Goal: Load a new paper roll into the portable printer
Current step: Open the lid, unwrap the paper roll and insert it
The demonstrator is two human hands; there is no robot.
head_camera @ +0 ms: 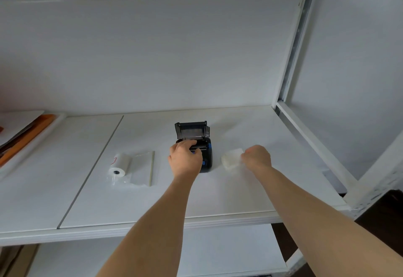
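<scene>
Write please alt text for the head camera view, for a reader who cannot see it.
A person's left hand rests on a small black portable printer with its lid open on a white shelf, while the right hand holds a white paper roll beside it. Another white paper roll in clear wrap lies further left.

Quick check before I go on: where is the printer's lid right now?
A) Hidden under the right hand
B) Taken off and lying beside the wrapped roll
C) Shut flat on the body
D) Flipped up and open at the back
D: the printer lid stands raised behind the black printer, with the left hand at the open compartment.
</scene>
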